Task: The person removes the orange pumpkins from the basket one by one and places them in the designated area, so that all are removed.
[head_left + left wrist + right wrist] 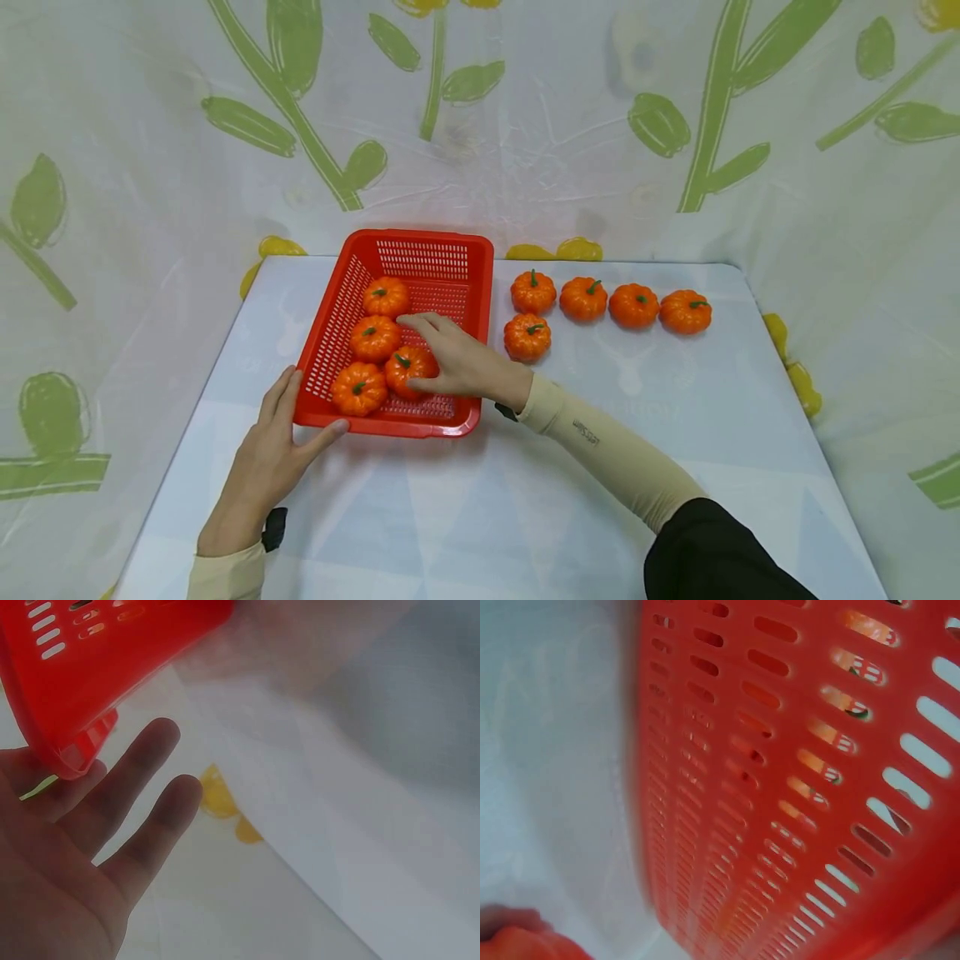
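Note:
In the head view, my left hand (270, 454) is at the near left corner of a red plastic basket (431, 431). Its thumb lies along the front rim and its fingers are against the left side; two fingers stretch out straight in the left wrist view. My right hand (461, 358) reaches over the basket's right wall, thumb and fingers spread. Its thumb overlaps a small orange pumpkin (405, 367), while the fingertips extend beyond it near another pumpkin (376, 338). More pumpkins sit beside these, one at the back (386, 297) and one in front (359, 389).
Several pumpkins stand right of the basket: a back row ending at a far-right pumpkin (686, 312), plus one nearer pumpkin (528, 337). All rest on a pale table (600, 467) against a plant-patterned curtain (525, 158). The right wrist view mostly shows the slotted basket wall (727, 750).

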`<state>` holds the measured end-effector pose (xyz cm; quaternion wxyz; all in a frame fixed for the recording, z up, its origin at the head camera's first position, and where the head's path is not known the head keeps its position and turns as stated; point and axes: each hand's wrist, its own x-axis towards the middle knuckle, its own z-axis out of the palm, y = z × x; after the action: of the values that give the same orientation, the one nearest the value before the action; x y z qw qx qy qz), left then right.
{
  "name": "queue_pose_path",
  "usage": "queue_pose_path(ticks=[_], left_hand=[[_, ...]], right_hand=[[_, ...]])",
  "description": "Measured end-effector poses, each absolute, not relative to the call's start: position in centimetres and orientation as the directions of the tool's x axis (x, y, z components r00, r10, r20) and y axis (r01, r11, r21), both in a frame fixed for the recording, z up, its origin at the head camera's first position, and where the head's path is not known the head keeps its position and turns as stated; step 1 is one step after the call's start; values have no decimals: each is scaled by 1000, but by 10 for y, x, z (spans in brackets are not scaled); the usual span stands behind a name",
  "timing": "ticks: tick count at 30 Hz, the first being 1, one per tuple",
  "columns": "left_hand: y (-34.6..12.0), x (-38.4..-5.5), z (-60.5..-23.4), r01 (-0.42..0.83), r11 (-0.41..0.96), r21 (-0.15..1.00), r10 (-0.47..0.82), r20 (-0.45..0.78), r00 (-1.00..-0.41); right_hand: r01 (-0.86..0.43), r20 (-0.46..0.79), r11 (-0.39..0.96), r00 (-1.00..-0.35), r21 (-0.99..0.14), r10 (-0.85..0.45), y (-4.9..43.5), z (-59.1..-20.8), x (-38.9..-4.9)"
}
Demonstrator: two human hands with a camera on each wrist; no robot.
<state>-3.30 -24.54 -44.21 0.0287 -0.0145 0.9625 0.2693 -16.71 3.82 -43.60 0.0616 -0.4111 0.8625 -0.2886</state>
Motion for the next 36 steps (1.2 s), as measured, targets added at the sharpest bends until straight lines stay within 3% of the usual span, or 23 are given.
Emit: queue_pose_path(ticks=[20, 36], left_hand=[[-243, -32, -441, -57, 859, 510, -20, -78, -997], [-244, -32, -441, -56, 857, 512, -16, -81, -997]], right_hand=[[-607, -48, 567, -658, -557, -752, 16, -440, -177], [-657, -149, 641, -643, -396, -751, 12, -446, -173]])
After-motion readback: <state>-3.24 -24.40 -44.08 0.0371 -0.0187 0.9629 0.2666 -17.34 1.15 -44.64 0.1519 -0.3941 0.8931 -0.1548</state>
